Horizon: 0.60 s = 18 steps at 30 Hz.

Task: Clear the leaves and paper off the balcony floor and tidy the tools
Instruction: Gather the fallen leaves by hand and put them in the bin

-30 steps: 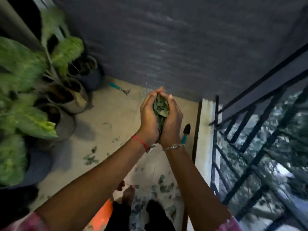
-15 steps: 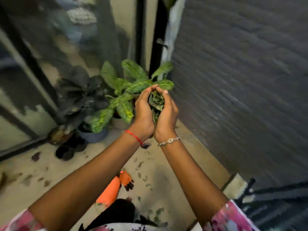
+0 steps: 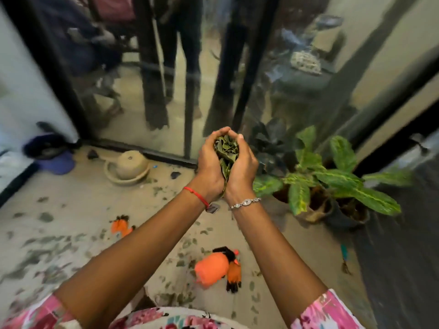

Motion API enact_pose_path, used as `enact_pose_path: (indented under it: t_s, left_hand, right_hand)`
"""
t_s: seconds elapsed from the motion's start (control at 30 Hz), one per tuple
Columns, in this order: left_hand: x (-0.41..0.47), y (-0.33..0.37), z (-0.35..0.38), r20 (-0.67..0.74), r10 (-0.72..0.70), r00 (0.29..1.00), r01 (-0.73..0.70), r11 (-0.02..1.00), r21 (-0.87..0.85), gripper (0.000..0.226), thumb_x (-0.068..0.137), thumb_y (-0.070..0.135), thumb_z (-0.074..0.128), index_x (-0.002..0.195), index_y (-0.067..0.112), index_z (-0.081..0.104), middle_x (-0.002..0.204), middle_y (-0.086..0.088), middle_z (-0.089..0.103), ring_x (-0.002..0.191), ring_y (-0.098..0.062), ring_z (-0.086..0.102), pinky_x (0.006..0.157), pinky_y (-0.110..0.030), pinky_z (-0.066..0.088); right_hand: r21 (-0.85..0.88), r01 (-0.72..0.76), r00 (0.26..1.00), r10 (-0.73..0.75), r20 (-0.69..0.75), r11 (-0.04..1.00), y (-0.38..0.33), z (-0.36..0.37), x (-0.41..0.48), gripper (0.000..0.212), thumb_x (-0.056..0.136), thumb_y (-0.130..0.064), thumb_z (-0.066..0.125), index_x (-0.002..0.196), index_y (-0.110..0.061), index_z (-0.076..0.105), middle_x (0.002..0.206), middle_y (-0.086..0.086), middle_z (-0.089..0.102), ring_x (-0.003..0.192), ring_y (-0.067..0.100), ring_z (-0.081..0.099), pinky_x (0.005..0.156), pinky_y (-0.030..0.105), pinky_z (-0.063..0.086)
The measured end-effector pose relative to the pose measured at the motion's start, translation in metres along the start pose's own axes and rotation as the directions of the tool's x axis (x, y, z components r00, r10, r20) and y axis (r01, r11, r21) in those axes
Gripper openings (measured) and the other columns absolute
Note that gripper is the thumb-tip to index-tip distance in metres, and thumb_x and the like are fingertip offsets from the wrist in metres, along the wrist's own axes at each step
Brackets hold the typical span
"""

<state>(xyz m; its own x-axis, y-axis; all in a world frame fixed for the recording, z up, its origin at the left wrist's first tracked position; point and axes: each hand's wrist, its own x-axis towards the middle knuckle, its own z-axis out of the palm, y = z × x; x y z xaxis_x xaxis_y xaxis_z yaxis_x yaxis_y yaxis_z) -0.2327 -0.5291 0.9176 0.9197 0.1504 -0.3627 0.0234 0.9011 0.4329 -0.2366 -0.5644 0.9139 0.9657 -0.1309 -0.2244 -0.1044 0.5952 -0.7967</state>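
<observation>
Both cupped heel to heel, fingertips meeting at top: left hand [image 3: 210, 168], right hand [image 3: 242, 168], curled round a wad of leaves [image 3: 225, 148]. Wad long axis from wrists toward fingertips, pointing away from body, packed between palms, top showing. Below, loose leaves [image 3: 45, 255] strewn over floor [image 3: 71, 193], thickest left; orange gloves [image 3: 215, 269] under forearms. Open floor left; potted plants [image 3: 320, 172] close right; glass door frame [image 3: 147, 148] ahead; teal tool [image 3: 344, 252] at far right.

The leaves [image 3: 225, 150] looked dry, matt and crinkled. The floor [image 3: 71, 210] was rough, matt and dusty, like bare concrete. The door panes [image 3: 142, 91] were glossy glass in dark matt frames [image 3: 51, 67]. Near the floor's far edge, an upturned pot [image 3: 129, 163] looked like unglazed clay. The gloves [image 3: 211, 269] seemed to be orange cloth, and the bracelet [image 3: 244, 202] shiny metal.
</observation>
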Motion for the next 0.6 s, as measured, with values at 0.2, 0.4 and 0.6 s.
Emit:
enact_pose_path:
  t_s: [0.2,0.4,0.6]
  left_hand:
    - [0.038,0.132,-0.087,-0.142,0.114,0.983,-0.123,0.991,-0.056,0.026,0.094,0.020,0.041,0.079,0.013,0.060,0.061,0.000,0.066,0.057,-0.013,0.064,0.061,-0.020,0.055]
    - [0.065,0.262,-0.174,-0.294,0.219,0.930,-0.278,0.945,-0.174,0.025,0.093,0.022,0.046,0.076,0.014,0.063,0.065,0.001,0.065,0.059,-0.012,0.064,0.061,-0.019,0.055]
    - [0.104,0.351,-0.235,-0.406,0.320,0.856,-0.433,0.874,-0.223,0.024,0.093,0.025,0.047,0.079,0.014,0.064,0.071,0.000,0.066,0.066,-0.013,0.064,0.061,-0.021,0.053]
  right_hand:
    - [-0.029,-0.229,0.957,0.230,0.175,0.973,0.127,0.113,0.004,0.019,0.093,-0.014,0.054,0.086,-0.009,0.071,0.078,0.000,0.071,0.076,0.012,0.066,0.077,0.030,0.053]
    - [-0.235,-0.330,0.889,0.385,0.248,0.914,0.234,0.228,-0.014,0.020,0.092,-0.013,0.055,0.091,0.000,0.071,0.090,0.011,0.072,0.086,0.024,0.068,0.087,0.044,0.054]
    - [-0.398,-0.349,0.804,0.489,0.338,0.849,0.308,0.308,-0.005,0.023,0.093,-0.010,0.052,0.080,-0.012,0.070,0.089,0.006,0.070,0.086,0.020,0.066,0.070,0.025,0.054]
